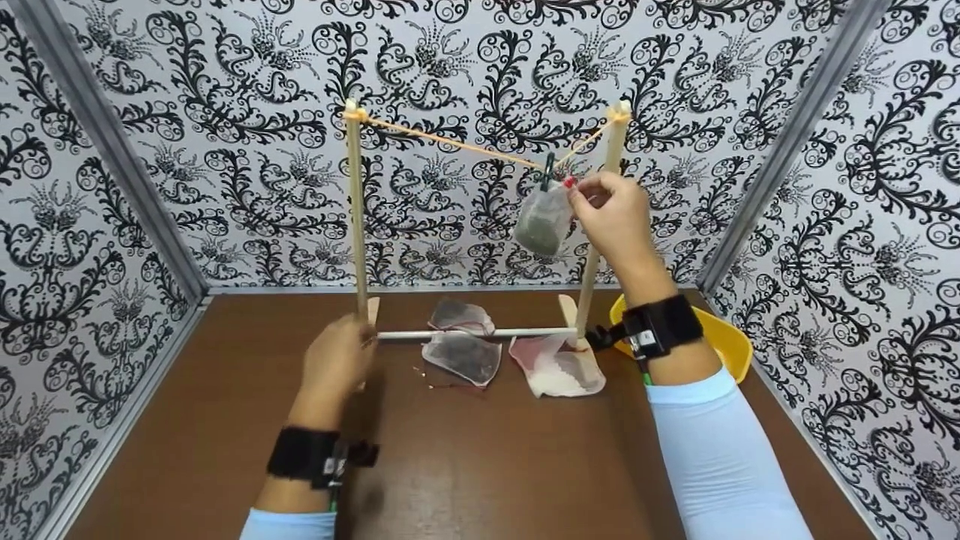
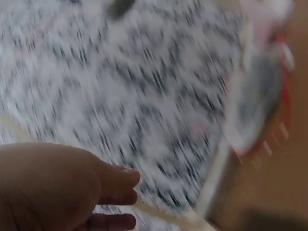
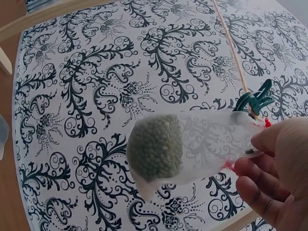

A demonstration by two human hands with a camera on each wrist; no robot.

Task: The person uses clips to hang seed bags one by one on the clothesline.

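A sheer drawstring pouch [image 1: 541, 225] hangs from an orange cord [image 1: 450, 140], held there by a dark green clip [image 1: 547, 171]. Small green beans [image 3: 156, 149] fill the pouch's lower end. My right hand [image 1: 616, 214] pinches its top corner beside the red drawstring end [image 1: 568, 181], and the cord sags to a low point there. Low beside the left wooden post [image 1: 356, 210] is my left hand [image 1: 337, 356], blurred. In the left wrist view its fingers [image 2: 118, 185] are loosely bent, with nothing seen in them.
Sheer pouches with dark contents [image 1: 461, 358] lie on the brown table [image 1: 450, 465] around the frame's crossbar [image 1: 532, 332]. Another pouch [image 1: 559, 375] with white contents lies to their right. Behind my right wrist, a yellow container [image 1: 724, 337] stands near the right post [image 1: 589, 292].
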